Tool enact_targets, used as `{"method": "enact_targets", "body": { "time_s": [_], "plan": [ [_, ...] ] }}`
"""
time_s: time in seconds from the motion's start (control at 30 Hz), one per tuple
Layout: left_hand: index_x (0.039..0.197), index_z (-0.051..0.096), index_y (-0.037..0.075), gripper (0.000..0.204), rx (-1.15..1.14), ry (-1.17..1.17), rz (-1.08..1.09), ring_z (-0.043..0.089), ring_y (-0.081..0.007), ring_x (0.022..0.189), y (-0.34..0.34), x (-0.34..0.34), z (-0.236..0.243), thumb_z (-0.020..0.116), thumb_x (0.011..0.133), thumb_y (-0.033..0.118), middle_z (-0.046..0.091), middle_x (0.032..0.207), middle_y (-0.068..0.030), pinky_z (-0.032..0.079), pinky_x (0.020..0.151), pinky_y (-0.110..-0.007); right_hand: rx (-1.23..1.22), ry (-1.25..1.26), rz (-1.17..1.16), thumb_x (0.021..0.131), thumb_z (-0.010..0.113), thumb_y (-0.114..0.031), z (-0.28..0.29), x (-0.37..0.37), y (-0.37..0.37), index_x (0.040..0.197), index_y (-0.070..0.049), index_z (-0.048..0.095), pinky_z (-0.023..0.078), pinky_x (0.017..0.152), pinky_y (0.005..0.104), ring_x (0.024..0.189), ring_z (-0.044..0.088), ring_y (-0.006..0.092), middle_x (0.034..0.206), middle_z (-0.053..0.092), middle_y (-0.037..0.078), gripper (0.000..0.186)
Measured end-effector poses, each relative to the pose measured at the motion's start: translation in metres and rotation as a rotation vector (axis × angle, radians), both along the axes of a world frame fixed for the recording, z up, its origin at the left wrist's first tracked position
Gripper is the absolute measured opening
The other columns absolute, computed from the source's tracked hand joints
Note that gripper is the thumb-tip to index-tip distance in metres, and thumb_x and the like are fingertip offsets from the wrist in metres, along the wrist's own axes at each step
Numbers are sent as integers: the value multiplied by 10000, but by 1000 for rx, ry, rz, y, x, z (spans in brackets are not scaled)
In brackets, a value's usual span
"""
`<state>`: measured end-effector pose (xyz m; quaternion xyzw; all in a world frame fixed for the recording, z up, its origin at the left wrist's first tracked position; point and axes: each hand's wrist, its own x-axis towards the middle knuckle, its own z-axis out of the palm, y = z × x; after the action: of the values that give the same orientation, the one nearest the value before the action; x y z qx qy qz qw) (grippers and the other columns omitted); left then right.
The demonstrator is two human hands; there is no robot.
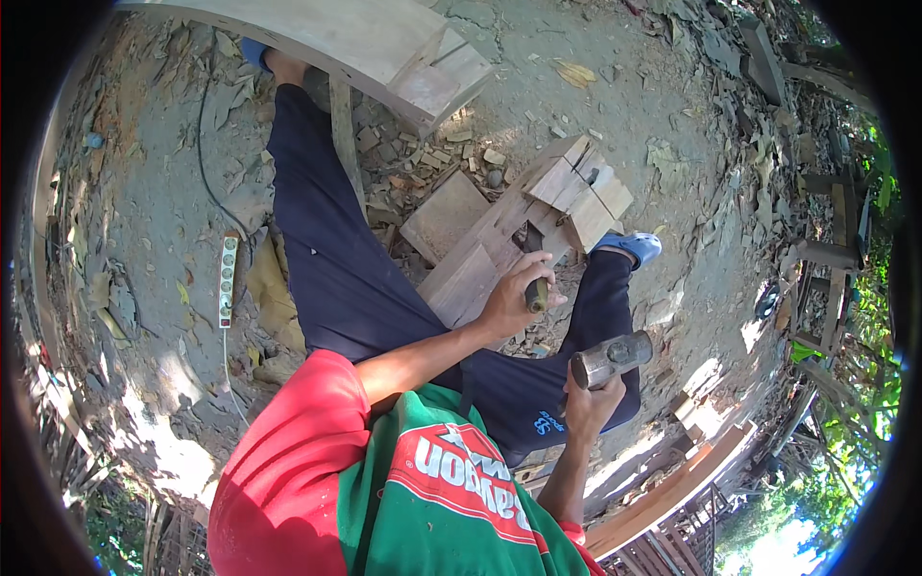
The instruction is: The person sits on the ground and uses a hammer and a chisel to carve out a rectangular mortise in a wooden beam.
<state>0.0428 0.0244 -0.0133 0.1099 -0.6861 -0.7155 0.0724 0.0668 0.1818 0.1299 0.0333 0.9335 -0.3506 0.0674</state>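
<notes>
The wooden beam [488, 240] lies on the ground between the person's legs, in the middle of the view. The writing in sight is on the clothes: big white letters on a red panel cross the front of the green shirt [413, 523], turned upside down from this viewpoint, and a small blue emblem with lettering marks the right leg of the dark trousers [331, 259].

The beam's long axis slants from lower left, close to the person, to upper right, away from the person. Its notched end [581, 197] points to the upper right, with a dark, squared hole [527, 235] cut in the top face just short of it.

The left hand [514, 300] is closed around the handle of a chisel [537, 294]; the handle's butt faces up toward the camera and the tool runs down toward the hole. Whether its tip touches wood, I cannot tell. The right hand [590, 403] is wrapped around a hammer [612, 360] just below the head, holding it over the right leg, apart from the chisel.

A square wooden block [445, 217] lies just left of the beam, near scattered chips [461, 136]. A second, pale beam [365, 43] spans the top, and a white power strip [228, 279] lies on the ground [163, 278] to the left.
</notes>
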Motion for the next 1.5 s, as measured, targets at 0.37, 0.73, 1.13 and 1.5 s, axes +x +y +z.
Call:
{"method": "enact_targets", "body": {
  "time_s": [0.37, 0.73, 1.13, 1.5],
  "plan": [
    [932, 600, 49, 312, 47, 72, -37, 622, -304, 1171, -12, 1, 0, 840, 805, 203, 595, 1290, -205, 482, 935, -393, 102, 85, 221, 674, 738, -81, 12, -4, -19, 806, 0, 645, 470, 553, 380, 499, 571, 289, 612, 609, 115, 180],
    [947, 592, 65, 254, 117, 127, -62, 640, -289, 1138, -10, -13, -14, 795, 834, 168, 658, 1127, -135, 485, 932, -380, 275, -27, 394, 711, 764, -131, -33, -49, -35, 851, 2, 615, 518, 588, 457, 701, 678, 411, 721, 660, 213, 244],
    [953, 573, 76, 177, 16, 110, -41, 626, -382, 868, -3, -27, 16, 690, 830, 124, 608, 897, -115, 473, 708, -439, 339, -137, 249, 767, 703, -84, -33, -50, -35, 881, 13, 669, 544, 643, 444, 717, 687, 412, 745, 680, 231, 154],
    [931, 573, 72, 184, -50, 5, -53, 608, -354, 805, 1, -45, 12, 721, 848, 144, 584, 859, -119, 471, 700, -413, -80, 365, 205, 885, 680, -116, 55, -38, -17, 811, -9, 594, 528, 587, 346, 674, 641, 249, 772, 618, 117, 156]
  ]
}}
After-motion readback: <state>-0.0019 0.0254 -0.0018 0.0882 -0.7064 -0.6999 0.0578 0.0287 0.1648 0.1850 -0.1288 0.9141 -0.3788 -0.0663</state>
